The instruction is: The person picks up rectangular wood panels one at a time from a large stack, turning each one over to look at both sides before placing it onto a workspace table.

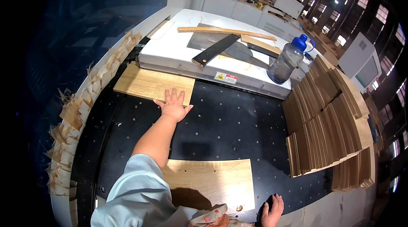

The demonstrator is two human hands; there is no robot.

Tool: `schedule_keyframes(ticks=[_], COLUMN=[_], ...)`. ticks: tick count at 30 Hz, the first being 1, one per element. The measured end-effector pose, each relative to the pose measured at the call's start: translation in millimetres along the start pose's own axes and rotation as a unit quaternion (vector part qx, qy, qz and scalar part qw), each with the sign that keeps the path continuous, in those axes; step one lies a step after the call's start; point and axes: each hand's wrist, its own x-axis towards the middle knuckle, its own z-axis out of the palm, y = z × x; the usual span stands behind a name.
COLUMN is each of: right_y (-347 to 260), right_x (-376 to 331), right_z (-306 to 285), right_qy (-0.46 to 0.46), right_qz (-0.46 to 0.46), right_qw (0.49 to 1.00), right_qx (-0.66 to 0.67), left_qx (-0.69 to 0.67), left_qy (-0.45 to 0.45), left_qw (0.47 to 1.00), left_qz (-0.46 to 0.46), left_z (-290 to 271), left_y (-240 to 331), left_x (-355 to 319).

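The far wooden panel, a pale oak-coloured board, lies flat on the black perforated surface, its far edge against the white machine housing. The left hand rests on the panel's near right corner, palm down, fingers spread and flat; this grip is fully open and closed around nothing, only pressing on the wood.

Toward the person from that grip, past the outstretched forearm and light blue sleeve, a second wooden panel lies flat at the near edge of the surface. The right hand sits at the surface's near rim, just right of this second panel, fingers curled over the dark edge; whether it clasps anything I cannot tell.

Beyond the left grip, on the white housing, lie a dark square ruler, a thin wooden strip and a grey metal plate. Far to the right of it stands a translucent water bottle with a blue cap. Well right of both grips, stacks of cut veneer boards fan out. Left of the grip, torn tape scraps line the curved white rim.
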Motion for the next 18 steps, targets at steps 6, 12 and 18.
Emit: schedule_keyframes(ticks=[6,12,18], right_y=[0.1,-1.2,2.1], right_x=[0.9,2.7,0.2], right_z=[-0.4,5.7,5.6], right_qy=[-0.004,0.018,0.042], right_qz=[-0.002,0.028,0.044], right_qw=[1.000,0.999,0.998], right_qx=[-0.006,0.021,0.027], left_qx=[0.006,-0.005,-0.004], left_qy=[0.003,-0.004,-0.008], left_qw=[1.000,1.000,1.000], left_qz=[-0.008,-0.015,-0.011], left_z=[2.4,0.9,-0.3], left_y=[3.5,2.4,7.6], left_x=[2.6,1.7,0.5])
